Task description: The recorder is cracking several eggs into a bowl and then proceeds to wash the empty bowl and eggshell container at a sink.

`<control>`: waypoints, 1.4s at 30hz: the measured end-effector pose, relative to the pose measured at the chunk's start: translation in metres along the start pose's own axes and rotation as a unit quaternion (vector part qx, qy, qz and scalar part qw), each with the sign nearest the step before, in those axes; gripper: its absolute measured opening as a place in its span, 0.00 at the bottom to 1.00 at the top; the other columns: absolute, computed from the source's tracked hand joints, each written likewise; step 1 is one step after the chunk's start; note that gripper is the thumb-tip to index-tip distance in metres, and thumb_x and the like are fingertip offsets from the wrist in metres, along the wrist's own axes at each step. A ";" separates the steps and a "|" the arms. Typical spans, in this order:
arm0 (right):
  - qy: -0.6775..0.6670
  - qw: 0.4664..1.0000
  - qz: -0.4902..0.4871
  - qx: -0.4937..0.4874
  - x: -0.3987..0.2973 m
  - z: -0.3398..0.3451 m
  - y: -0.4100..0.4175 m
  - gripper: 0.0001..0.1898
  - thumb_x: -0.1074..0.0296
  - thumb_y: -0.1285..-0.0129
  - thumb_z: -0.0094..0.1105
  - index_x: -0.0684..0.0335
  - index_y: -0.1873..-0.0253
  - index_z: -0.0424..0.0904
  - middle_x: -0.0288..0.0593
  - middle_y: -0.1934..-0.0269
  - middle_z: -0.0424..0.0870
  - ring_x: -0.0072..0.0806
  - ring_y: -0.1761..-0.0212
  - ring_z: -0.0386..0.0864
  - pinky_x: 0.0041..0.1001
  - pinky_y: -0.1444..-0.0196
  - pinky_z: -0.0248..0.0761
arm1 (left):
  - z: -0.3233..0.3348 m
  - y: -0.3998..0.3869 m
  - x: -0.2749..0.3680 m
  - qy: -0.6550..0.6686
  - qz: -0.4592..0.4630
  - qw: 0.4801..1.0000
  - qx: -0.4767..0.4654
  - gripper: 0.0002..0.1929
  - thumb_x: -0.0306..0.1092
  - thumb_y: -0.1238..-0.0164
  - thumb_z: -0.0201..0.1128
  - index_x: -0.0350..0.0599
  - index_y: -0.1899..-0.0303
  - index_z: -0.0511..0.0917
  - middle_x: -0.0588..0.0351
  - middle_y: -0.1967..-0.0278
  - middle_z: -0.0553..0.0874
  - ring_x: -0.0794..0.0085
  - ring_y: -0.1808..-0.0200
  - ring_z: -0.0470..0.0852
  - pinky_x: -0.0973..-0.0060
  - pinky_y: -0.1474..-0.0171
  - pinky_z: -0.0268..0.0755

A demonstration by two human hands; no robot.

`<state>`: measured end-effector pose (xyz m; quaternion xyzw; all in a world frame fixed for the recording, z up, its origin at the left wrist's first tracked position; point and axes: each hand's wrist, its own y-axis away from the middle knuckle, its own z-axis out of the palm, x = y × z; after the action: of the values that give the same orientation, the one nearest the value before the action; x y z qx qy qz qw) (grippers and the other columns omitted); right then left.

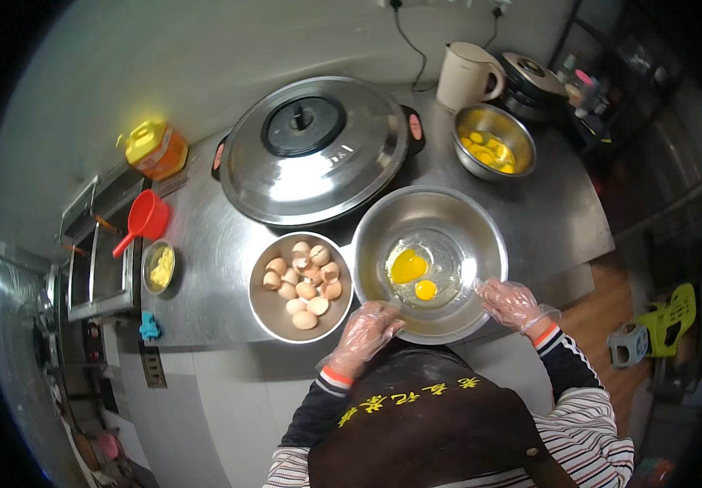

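Observation:
Both hands wear clear plastic gloves. My left hand (368, 332) grips the near left rim of a large stainless steel bowl (381, 226). On the opposite side, my right hand (508, 302) has its fingers over the near right rim of the same bowl; its thumb is partly hidden. Raw egg yolks (409, 266) lie in clear egg white at the bottom. Just left of my left hand, a smaller white-rimmed bowl (256, 305) holds eggshells (305, 290), several visibly broken. At the back right, another steel bowl (479, 171) contains several cracked eggs (488, 151).
A large lidded pan (241, 165) stands behind the bowls. Farther right are a cream kettle (464, 76) and a dark appliance (531, 79). A red ladle (148, 215), a small bowl with yellow food (160, 268) and a yellow jug (155, 149) are on the left.

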<state>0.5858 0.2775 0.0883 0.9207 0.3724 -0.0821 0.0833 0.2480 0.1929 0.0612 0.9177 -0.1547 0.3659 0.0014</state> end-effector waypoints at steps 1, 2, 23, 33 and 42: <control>0.011 1.000 0.004 -0.021 -0.002 -0.004 -0.002 0.15 0.62 0.36 0.58 0.55 0.46 0.76 0.43 0.53 0.78 0.41 0.58 0.82 0.36 0.58 0.78 | -0.001 0.000 0.001 -0.001 0.008 1.000 -0.008 0.16 0.41 0.36 0.64 0.41 0.52 0.81 0.43 0.57 0.82 0.48 0.56 0.80 0.59 0.52 0.73; 0.004 1.000 -0.002 0.028 -0.005 -0.009 -0.003 0.14 0.62 0.36 0.58 0.55 0.46 0.76 0.43 0.53 0.78 0.40 0.59 0.82 0.35 0.60 0.79 | -0.002 0.000 0.002 0.009 -0.002 1.000 -0.007 0.16 0.41 0.36 0.65 0.41 0.53 0.81 0.43 0.57 0.82 0.48 0.56 0.80 0.59 0.53 0.73; -0.800 0.527 0.207 -0.197 -0.058 0.007 -0.122 0.22 0.48 0.25 0.44 0.64 0.45 0.71 0.38 0.68 0.77 0.13 0.79 0.71 0.12 0.82 0.63 | 0.002 -0.053 0.022 0.417 -0.150 0.894 0.068 0.25 0.31 0.35 0.65 0.32 0.39 0.72 0.46 0.45 0.80 0.69 0.47 0.80 0.74 0.44 0.72; -0.513 0.855 -0.062 0.049 -0.069 0.007 -0.116 0.23 0.64 0.33 0.58 0.68 0.37 0.70 0.44 0.49 0.78 0.30 0.51 0.80 0.26 0.47 0.74 | -0.009 -0.056 0.023 0.502 -0.163 0.847 0.064 0.23 0.30 0.35 0.63 0.31 0.40 0.72 0.50 0.49 0.81 0.73 0.49 0.79 0.76 0.45 0.72; -0.461 0.880 0.008 0.118 -0.072 -0.008 -0.101 0.22 0.70 0.43 0.60 0.61 0.42 0.78 0.50 0.49 0.79 0.40 0.50 0.81 0.33 0.44 0.73 | 0.001 -0.069 0.033 0.317 -0.120 0.932 0.127 0.16 0.27 0.38 0.65 0.35 0.49 0.78 0.52 0.54 0.82 0.72 0.53 0.81 0.76 0.50 0.74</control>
<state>0.4645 0.3021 0.1022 0.7850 0.2721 -0.5395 0.1366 0.2908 0.2491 0.0909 0.7586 0.0127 0.6511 -0.0219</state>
